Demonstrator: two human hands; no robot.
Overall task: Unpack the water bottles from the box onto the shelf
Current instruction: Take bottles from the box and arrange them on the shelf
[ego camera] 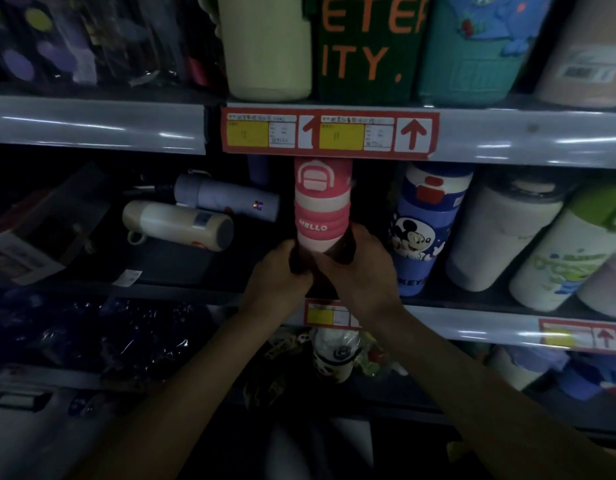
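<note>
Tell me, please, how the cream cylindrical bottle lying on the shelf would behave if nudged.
The cream cylindrical bottle lies on its side, so it would probably roll. Its smooth, hard-looking wall seems stiff and perhaps slippery in the fingers.

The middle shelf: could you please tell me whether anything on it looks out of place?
Yes. Left of the pink bottle, a cream bottle and a lilac bottle lie on their sides, while the Mickey bottle on its right stands upright.

Pink bottle (322,206) hidden at base; price labels (329,133) illegible.
</note>
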